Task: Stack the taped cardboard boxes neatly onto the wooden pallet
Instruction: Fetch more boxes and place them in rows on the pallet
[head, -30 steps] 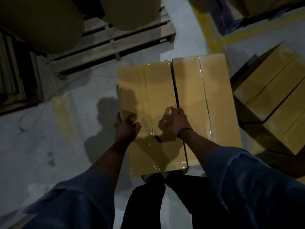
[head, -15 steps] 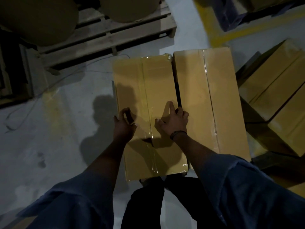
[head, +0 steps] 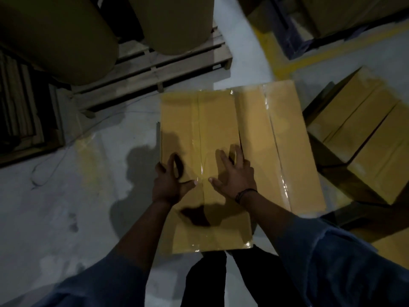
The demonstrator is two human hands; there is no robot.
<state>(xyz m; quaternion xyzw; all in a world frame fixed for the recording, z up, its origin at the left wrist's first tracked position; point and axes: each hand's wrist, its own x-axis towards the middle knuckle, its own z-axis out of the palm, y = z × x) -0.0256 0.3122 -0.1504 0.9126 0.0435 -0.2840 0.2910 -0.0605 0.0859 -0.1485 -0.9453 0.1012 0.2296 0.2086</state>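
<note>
Two taped cardboard boxes lie side by side on the floor in front of me. The nearer left box has clear tape along its middle seam, and the right box touches its right side. My left hand grips the left box's left edge, fingers curled over the side and thumb flat on top near the tape. Spread flat on the same box's top is my right hand, its fingertips reaching the gap between the two boxes. A wooden pallet lies beyond the boxes.
Two large brown rolls stand on the wooden pallet. More cardboard boxes are piled at the right. A blue pallet and a yellow floor line are at the back right. My legs stand against the near box end.
My right hand has flattened and spread on the box top. The left thumb has stretched out toward the tape. The view has shifted a little; the boxes lie as before.
</note>
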